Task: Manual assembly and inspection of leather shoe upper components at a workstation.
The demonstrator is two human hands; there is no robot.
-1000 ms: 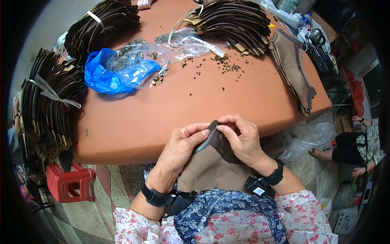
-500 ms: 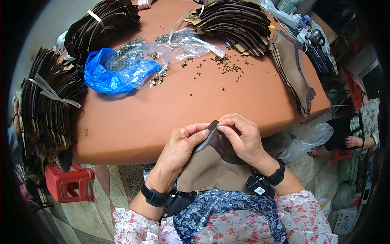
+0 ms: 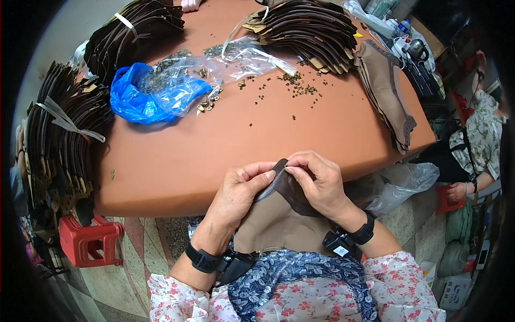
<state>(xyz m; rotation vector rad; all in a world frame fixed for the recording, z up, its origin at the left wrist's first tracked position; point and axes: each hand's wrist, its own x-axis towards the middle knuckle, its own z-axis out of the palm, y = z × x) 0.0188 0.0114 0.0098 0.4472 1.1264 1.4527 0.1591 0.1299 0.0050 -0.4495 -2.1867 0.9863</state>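
My left hand and my right hand both pinch the upper edge of a leather piece, dark brown at the top with a tan lining below. It hangs in front of my lap, just off the table's near edge. The fingertips of both hands almost meet at its dark tip; whether a small part lies between them is hidden. On the brown table beyond are scattered tiny metal pieces and, by the blue plastic bag, some larger brass-coloured fittings.
Tied bundles of dark leather pieces stand at the left, far left and back. A tan stack lies along the right edge. A red stool is at lower left. Another person is at far right, near a clear plastic bag.
My hands and the leather piece stay nearly still. The person at far right has shifted, with an arm now reaching lower toward a red stool.
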